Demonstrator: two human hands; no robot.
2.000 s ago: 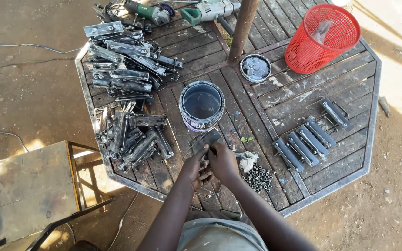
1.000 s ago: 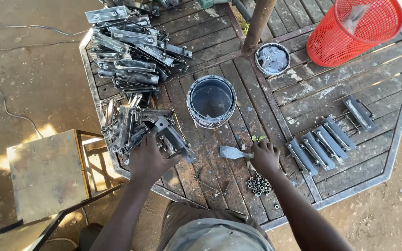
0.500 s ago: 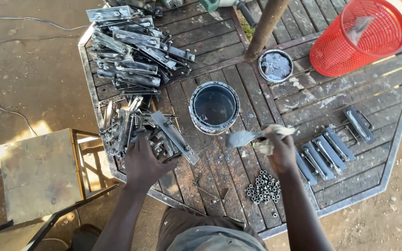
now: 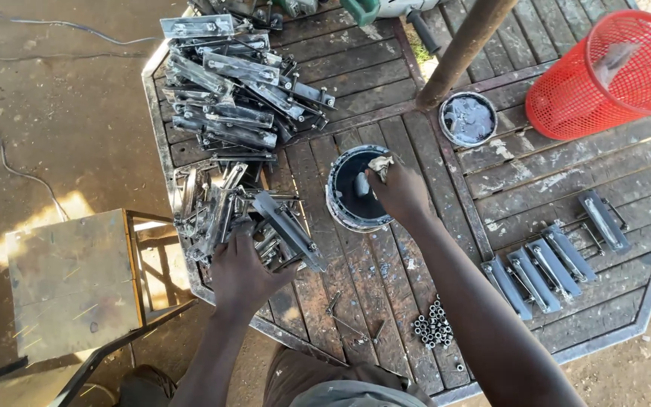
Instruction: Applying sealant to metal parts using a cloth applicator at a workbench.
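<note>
Two hands work over the desk (image 4: 416,136). My right hand (image 4: 399,192) is closed on a small rag (image 4: 380,164), pressed into the open paint can (image 4: 356,197) at desk centre. My left hand (image 4: 241,265) grips a grey metal bracket (image 4: 289,240) at the near pile (image 4: 216,207), left of the can.

Bare slats of the wooden table (image 4: 408,279) lie open between the paint can (image 4: 357,197) and the little heap of nuts (image 4: 434,328). Leftward, piled metal brackets (image 4: 227,98) crowd the surface; the post (image 4: 461,53), red basket (image 4: 612,75) and row of painted brackets (image 4: 540,275) block the right
</note>
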